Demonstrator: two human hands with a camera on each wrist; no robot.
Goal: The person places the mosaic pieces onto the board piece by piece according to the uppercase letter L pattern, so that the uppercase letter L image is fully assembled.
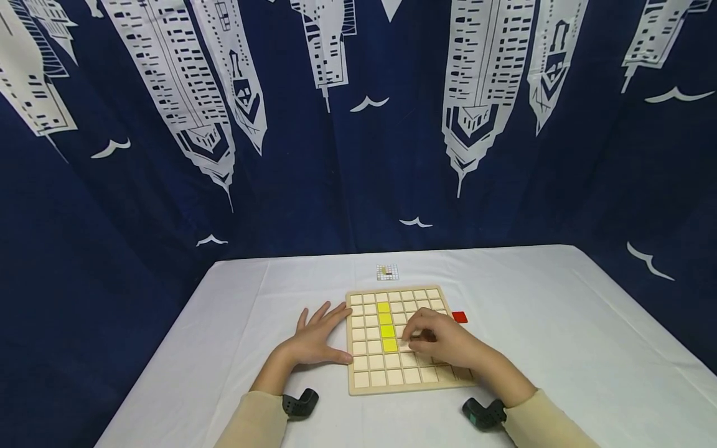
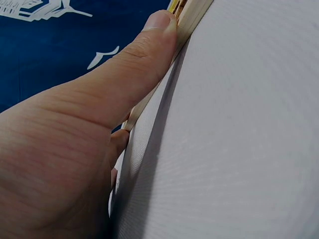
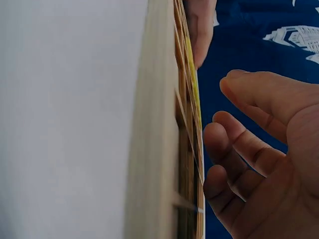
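Note:
A pale wooden grid board (image 1: 364, 378) lies on the table, its compartments mostly cream. Several yellow squares (image 1: 388, 331) form one column left of its middle. My left hand (image 1: 315, 343) rests at the board's left edge, fingers spread, thumb and fingertips touching the frame; the left wrist view shows the thumb (image 2: 144, 50) against the wooden side. Over the middle-right cells hovers my right hand (image 1: 445, 341), its fingers bent. In the right wrist view those fingers (image 3: 229, 142) curl loosely, apart from the thumb, and no piece shows between them.
A red square (image 1: 460, 317) lies just beyond the board's right edge. Behind the board is a small card (image 1: 387, 272) with a printed grid pattern. White cloth (image 1: 560, 348) covers the table, and a dark blue curtain (image 1: 347, 186) hangs behind it.

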